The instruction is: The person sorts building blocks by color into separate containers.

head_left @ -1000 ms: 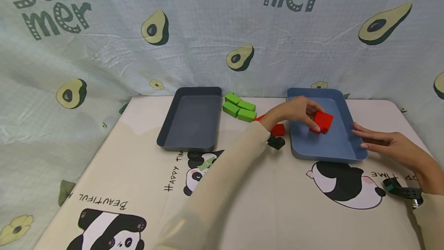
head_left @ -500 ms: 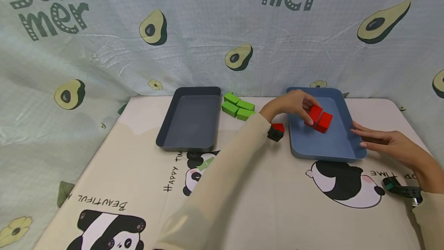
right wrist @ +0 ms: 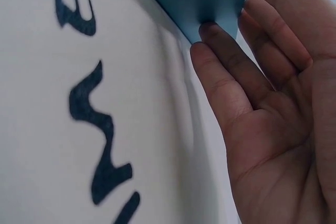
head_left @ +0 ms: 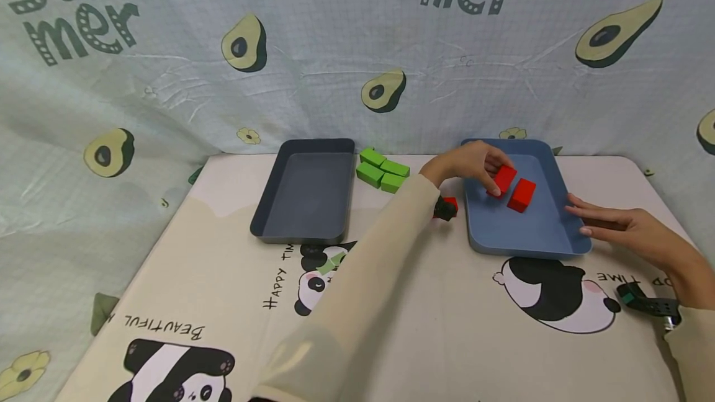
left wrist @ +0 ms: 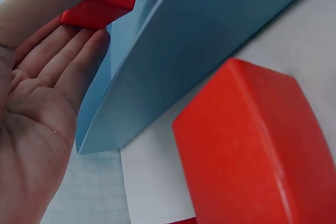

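In the head view, my left hand (head_left: 475, 163) pinches a red block (head_left: 505, 178) between thumb and fingers, inside the blue tray (head_left: 527, 247). A second red block (head_left: 522, 196) lies on the tray floor, a small gap to the right of the held one. My right hand (head_left: 631, 228) has its fingers extended against the tray's right side; the right wrist view shows those fingertips (right wrist: 207, 30) at the blue wall. Outside the tray's left wall is another red block (left wrist: 247, 145), large in the left wrist view and mostly hidden by the wrist camera in the head view.
Several green blocks (head_left: 382, 170) sit grouped near the table's back edge. Left of them stands a dark grey tray (head_left: 301, 203) with nothing in it. A panda-print cloth (head_left: 436, 327) covers the table, and a printed curtain (head_left: 313, 48) hangs behind.
The left hand has drawn its red block slightly left and back, opening a gap between it and the other red block in the tray. The right hand has stayed at the tray's side.
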Tool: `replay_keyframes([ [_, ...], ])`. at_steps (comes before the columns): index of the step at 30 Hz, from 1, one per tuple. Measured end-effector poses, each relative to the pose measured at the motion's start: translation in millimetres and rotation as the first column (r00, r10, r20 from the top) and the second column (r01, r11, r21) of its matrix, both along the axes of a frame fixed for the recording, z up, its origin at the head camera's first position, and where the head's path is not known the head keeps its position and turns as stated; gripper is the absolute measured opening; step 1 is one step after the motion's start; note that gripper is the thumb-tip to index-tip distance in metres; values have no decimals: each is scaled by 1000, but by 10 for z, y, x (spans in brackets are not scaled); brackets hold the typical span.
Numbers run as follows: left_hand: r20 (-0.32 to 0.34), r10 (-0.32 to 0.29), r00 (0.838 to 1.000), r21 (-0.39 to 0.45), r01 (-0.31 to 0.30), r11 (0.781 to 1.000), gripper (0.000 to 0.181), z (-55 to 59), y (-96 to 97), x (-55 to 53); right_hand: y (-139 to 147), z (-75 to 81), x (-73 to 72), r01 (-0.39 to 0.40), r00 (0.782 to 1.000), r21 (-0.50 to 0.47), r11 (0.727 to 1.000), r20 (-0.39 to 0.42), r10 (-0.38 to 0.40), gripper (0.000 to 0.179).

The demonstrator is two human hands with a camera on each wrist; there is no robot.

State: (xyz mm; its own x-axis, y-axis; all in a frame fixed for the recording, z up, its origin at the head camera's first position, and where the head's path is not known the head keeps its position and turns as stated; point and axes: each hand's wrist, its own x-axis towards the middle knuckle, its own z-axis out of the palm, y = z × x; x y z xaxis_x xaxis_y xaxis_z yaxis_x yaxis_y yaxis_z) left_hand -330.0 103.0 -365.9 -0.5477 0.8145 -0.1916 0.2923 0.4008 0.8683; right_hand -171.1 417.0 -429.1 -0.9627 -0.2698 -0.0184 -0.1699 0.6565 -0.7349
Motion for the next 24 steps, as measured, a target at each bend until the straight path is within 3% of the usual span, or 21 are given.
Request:
replay_keyframes([
  [16, -42, -4, 999, -75, 0, 997, 58, -11, 68, 0, 1, 7, 11, 9, 999, 16, 1000, -31, -9, 47],
  [24, -165, -46, 985, -176, 16, 984, 57, -45, 143, 3, -10, 11, 7, 0, 999, 0, 1000, -38, 0, 47],
])
